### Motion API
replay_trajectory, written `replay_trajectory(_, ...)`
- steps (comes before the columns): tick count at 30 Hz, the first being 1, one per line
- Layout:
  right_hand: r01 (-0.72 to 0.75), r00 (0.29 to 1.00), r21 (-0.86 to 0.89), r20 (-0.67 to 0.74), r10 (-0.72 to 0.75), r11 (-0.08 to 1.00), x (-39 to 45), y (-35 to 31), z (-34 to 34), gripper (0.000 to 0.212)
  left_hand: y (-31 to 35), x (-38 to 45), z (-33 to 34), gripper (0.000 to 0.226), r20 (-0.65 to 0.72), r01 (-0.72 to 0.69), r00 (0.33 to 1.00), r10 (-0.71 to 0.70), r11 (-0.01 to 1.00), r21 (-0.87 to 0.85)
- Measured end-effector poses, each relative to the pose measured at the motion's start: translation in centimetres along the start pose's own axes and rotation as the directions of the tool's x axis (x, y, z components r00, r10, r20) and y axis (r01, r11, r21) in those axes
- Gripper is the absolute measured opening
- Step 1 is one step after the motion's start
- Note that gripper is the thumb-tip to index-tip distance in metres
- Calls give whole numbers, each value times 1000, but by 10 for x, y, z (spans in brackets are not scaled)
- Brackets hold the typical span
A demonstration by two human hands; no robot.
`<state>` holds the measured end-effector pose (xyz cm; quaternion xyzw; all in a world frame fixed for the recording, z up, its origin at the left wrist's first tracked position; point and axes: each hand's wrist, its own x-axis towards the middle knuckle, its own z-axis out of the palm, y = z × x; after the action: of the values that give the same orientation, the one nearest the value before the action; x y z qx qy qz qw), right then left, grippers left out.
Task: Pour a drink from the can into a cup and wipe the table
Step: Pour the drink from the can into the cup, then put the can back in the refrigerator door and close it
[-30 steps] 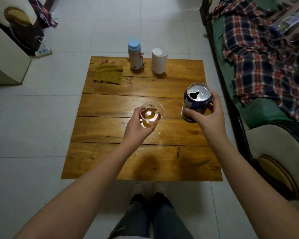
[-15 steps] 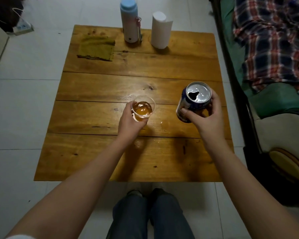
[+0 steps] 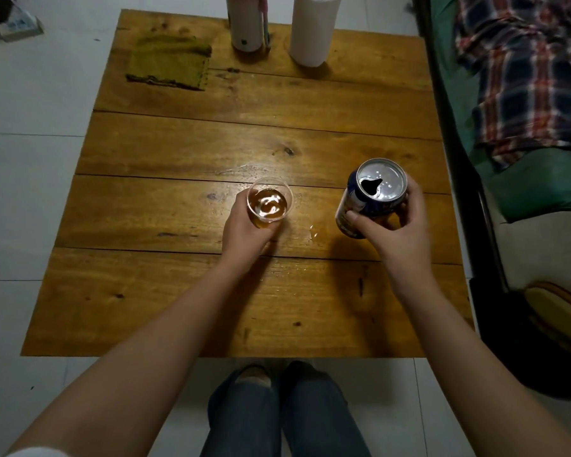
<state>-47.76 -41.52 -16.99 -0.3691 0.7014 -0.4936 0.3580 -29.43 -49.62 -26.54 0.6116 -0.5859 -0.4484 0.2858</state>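
Observation:
My left hand [image 3: 246, 230] grips a clear cup [image 3: 270, 203] holding amber drink, low over the middle of the wooden table [image 3: 185, 153]. My right hand [image 3: 398, 230] holds an opened blue can [image 3: 371, 196] upright, to the right of the cup. Between cup and can a small wet spill [image 3: 314, 233] glistens on the boards. A green-yellow cloth [image 3: 168, 62] lies flat at the table's far left corner.
A white flask [image 3: 246, 21] and a white paper roll [image 3: 314, 28] stand at the table's far edge. A bed with a plaid blanket [image 3: 521, 74] runs along the right side. My knees [image 3: 284, 410] are below the near edge. White floor tiles surround the table.
Both hands have come down toward the table with the cup and the can. The camera has tilted down and moved closer, so the flask and roll are cut off at the top.

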Motion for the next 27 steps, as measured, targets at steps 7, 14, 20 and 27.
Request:
replay_trajectory(7, 5, 1000, 7, 3, -5, 1000, 1, 2, 4, 76, -7, 5, 3, 68, -4, 0, 1000, 0, 1000, -4)
replay_trajectory(14, 1, 1000, 2, 5, -1, 1000, 3, 0, 4, 79, -5, 4, 2, 69, 7, 2, 1000, -2, 999, -51)
replay_trajectory(20, 9, 1000, -8, 6, -8, 1000, 1, -16, 2, 79, -4, 1, -7, 77, 54, 36, 998, -32, 996, -86)
replay_trajectory(27, 42, 998, -18, 43, -41, 999, -7, -68, -4, 77, 32, -23, -39, 62, -20, 142, 989, -146, 980, -142)
